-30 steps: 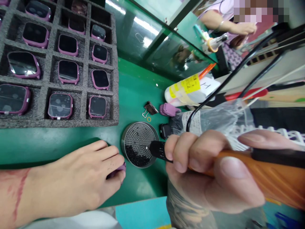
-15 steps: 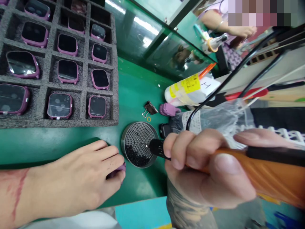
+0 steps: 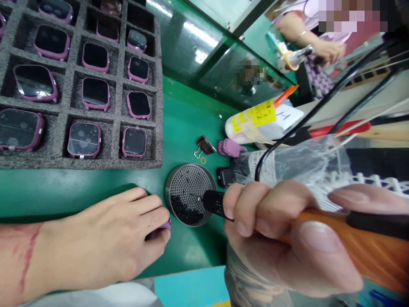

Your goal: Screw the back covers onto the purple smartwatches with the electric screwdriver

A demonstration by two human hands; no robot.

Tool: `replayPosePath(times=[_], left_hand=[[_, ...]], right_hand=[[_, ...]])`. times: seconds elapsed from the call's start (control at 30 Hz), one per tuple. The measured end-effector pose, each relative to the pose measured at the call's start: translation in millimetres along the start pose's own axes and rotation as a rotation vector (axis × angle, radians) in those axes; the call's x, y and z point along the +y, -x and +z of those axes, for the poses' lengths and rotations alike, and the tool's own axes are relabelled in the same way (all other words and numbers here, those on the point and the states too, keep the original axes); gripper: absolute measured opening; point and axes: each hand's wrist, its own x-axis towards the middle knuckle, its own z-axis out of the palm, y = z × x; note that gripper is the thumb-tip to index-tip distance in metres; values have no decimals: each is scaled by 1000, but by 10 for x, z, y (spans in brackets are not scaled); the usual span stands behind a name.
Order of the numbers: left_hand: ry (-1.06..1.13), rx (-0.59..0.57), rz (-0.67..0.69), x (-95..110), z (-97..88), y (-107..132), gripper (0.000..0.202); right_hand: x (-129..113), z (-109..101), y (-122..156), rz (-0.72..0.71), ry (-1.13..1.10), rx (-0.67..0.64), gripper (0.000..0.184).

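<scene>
Holding the orange screwdriver (image 3: 377, 249) at right of frame, clamped in the right grip (image 3: 281, 251), pointing into the perforated dish (image 3: 188, 181) near centre. Pinching a purple piece (image 3: 168, 225), left of lower centre, in the left grip (image 3: 124, 241).

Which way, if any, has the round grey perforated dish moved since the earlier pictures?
No, not visibly: the round grey perforated dish keeps its place relative to the grey foam compartment tray; only the whole view has shifted slightly.

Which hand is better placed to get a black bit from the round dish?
Right, probably: the right hand holds an orange tool, tip over the round dish near the black bits. The left hand grips a purple piece.
</scene>
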Motion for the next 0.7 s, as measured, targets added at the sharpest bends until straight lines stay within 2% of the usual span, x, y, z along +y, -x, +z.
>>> replayPosePath(times=[0.23,0.4,0.6,0.7], left_hand=[[12,-5,2,-2,-1,11,10],[27,5,-5,-1,2,9,12],[21,11,-6,-2,13,1,11],[24,7,-5,-3,9,0,11]], right_hand=[[62,80,-16,-46,26,49,20],[88,102,-26,-30,54,17,22],[200,138,25,-137,1,79,23],[247,142,43,-119,-8,93,24]])
